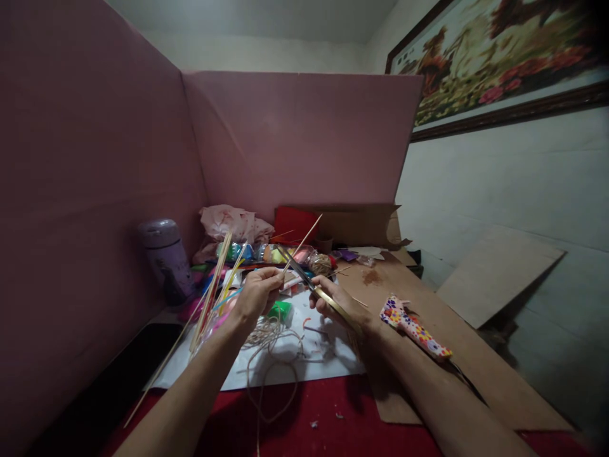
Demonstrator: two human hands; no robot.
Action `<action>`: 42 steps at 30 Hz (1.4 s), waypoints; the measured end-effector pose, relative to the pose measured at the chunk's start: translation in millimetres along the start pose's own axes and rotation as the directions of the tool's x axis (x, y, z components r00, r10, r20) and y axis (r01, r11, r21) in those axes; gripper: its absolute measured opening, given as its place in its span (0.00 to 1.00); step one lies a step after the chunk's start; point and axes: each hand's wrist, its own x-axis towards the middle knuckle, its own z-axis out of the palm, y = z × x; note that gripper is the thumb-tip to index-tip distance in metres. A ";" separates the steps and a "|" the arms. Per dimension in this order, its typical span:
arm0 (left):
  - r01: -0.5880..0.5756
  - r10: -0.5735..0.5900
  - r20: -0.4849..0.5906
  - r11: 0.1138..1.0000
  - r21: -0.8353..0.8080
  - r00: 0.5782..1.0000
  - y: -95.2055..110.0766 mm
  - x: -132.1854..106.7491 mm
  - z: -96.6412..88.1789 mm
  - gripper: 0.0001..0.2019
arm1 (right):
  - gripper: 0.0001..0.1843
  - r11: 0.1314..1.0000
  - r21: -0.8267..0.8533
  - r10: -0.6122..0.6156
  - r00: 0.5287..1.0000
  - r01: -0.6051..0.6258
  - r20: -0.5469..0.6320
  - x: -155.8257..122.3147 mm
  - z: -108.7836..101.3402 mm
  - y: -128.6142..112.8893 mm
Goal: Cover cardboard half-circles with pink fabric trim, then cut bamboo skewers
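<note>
A thin wooden stick point(304, 238) is pinched in the fingers of my left hand point(261, 289), its pointed end slanting up to the right. My right hand point(335, 301) grips a pair of scissors point(297, 268) with a yellowish handle. The dark blades point up and left and pass close to the stick; whether they touch it I cannot tell. Below my hands a tangle of twine point(271, 336) lies on a white sheet point(333, 362), beside a small green packet point(280, 310). A bundle of long sticks point(212, 292) leans left of my left hand.
A purple flask point(166, 260) stands at the left by the pink panel. Bagged coloured clay point(285, 254) and a ball of twine point(322, 263) lie behind my hands. On the right, a flower-patterned glue gun point(413, 327) rests on cardboard point(476, 374). Red cloth point(285, 425) covers the front.
</note>
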 end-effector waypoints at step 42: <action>-0.310 0.446 0.036 0.561 0.768 0.894 -16.7 4.7 -3.1 0.12 | 0.27 0.996 -0.094 -0.012 0.996 0.004 -0.085 1.3 4.3 -13.2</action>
